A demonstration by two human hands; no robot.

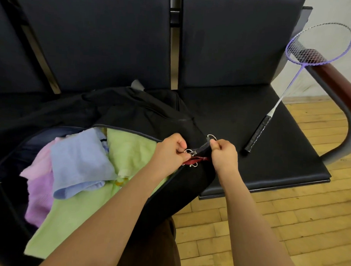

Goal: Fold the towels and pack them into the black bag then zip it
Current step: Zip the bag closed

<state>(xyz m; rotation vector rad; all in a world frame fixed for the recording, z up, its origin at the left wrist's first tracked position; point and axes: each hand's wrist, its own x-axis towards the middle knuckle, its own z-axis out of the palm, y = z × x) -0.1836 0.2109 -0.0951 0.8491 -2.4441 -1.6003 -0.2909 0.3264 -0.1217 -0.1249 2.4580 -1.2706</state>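
Observation:
A large black bag (143, 111) lies open on the dark bench seat, its flap thrown back. Inside it lie a green towel (130, 151), a light blue towel (80, 161) on top, and a pink-purple towel (39, 193) at the left. My left hand (172, 150) pinches a silver zipper pull (191, 152) at the bag's right end. My right hand (223, 154) grips the bag's end tab just beside a metal ring (212, 137). A red zipper pull (193, 162) hangs just below, between my hands.
A purple badminton racket (292, 81) leans from the right seat (259, 151) up against the wooden armrest (339, 83). Dark seat backs stand behind the bag. Wooden floor shows at the lower right.

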